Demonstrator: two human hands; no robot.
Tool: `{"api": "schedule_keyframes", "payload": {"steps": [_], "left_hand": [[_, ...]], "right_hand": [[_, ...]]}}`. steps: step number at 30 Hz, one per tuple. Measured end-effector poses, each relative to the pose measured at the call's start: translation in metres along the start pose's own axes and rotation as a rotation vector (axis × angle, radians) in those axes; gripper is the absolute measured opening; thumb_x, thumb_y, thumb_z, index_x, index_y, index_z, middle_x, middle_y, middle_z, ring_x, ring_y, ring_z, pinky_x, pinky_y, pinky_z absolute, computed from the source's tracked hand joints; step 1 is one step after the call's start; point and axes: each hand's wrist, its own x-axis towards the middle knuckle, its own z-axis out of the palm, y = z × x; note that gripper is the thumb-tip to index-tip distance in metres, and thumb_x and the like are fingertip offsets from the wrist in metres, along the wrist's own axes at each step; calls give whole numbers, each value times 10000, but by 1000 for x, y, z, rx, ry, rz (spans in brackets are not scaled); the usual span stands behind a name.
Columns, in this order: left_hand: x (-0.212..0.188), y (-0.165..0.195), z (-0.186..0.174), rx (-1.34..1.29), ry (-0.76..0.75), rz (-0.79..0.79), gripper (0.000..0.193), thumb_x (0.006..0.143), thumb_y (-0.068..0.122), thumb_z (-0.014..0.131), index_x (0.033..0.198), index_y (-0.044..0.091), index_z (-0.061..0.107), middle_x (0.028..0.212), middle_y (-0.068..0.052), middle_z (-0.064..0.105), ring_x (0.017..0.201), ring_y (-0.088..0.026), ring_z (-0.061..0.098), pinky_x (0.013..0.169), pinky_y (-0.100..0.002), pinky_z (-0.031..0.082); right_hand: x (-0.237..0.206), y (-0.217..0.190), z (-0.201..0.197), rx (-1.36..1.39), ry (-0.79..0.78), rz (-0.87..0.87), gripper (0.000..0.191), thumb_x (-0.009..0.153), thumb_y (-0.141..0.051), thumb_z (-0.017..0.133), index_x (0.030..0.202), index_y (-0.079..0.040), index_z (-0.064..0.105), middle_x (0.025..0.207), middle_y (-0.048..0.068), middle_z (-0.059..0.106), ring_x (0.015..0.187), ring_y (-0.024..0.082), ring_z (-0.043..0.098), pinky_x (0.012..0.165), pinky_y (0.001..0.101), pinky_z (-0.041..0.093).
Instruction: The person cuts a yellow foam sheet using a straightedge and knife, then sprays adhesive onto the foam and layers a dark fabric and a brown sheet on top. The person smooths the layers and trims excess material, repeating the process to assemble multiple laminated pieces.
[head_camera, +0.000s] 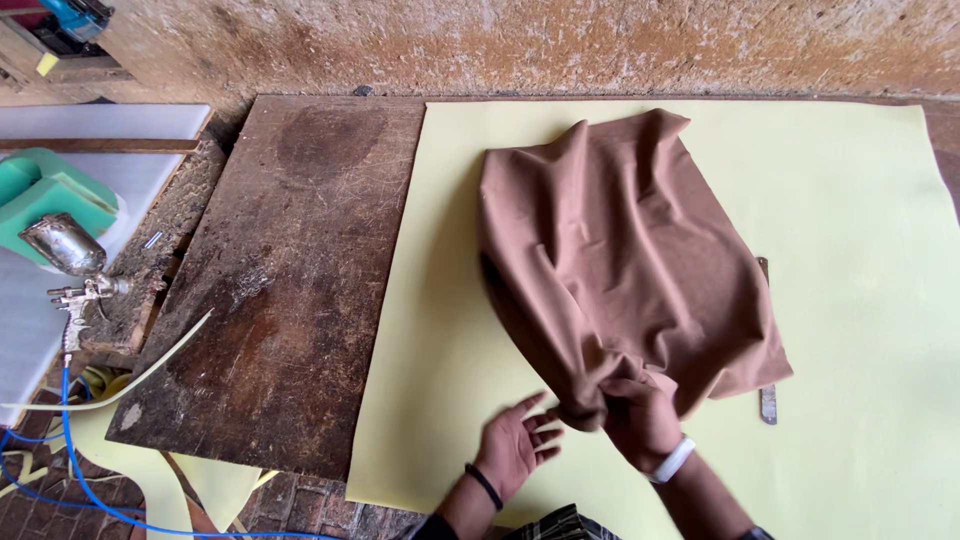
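Pale yellow foam sheet (850, 300) covers the worn wooden board (290, 280) from centre to 3 o'clock. Brown cloth (620, 250) lies rumpled on the foam, centre towards 5 o'clock. Judged light, soft and limp; it should gather easily and is best taken at a bunched edge. A metal blade (768, 400) shows partly beneath its 4 o'clock edge. Right hand (645, 415) is closed, pinching the cloth's near corner. Left hand (515, 445) is spread open, palm up, fingertips just beside the cloth.
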Motion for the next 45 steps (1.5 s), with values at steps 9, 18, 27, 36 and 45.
{"api": "schedule_keyframes", "payload": {"steps": [9, 18, 27, 36, 45], "left_hand": [[115, 52, 84, -454, -444, 33, 417, 1155, 431, 533, 1341, 68, 624, 1293, -107, 658, 1208, -285, 635, 1096, -443, 516], [130, 218, 111, -203, -50, 541, 291, 914, 117, 606, 647, 174, 507, 483, 29, 437, 524, -137, 469, 654, -324, 513], [-57, 406, 213, -194, -477, 1244, 45, 983, 114, 696, 1002, 109, 656, 845, -30, 686, 646, -88, 637, 582, -201, 537], [-99, 197, -4, -74, -336, 803, 244, 906, 97, 511, 1108, -30, 558, 1050, -185, 626, 883, -282, 632, 950, -463, 580], [-20, -7, -105, 509, 172, 167, 280, 863, 53, 590, 1138, 5, 613, 766, -96, 608, 551, -170, 581, 587, -377, 567]], "right_hand": [[-92, 2, -61, 490, -284, 307, 475, 876, -34, 495, 1349, 16, 518, 950, 145, 689, 748, 238, 688, 659, 357, 594], [-48, -131, -157, 66, 392, -316, 427, 1113, -303, 535, 1418, -17, 618, 1226, 126, 726, 970, 281, 696, 638, 406, 566], [93, -381, 9, -92, -255, -868, 161, 1050, -52, 618, 1200, -103, 594, 1074, 56, 648, 988, 222, 655, 898, 357, 565], [-9, -219, -25, 52, -71, -604, 269, 1099, -281, 520, 1230, -55, 585, 1173, 101, 673, 1013, 266, 638, 864, 416, 514], [27, 11, 29, -475, 391, 264, 737, 931, -475, 566, 1533, -98, 368, 1402, 140, 619, 1279, 324, 627, 1039, 493, 541]]}}
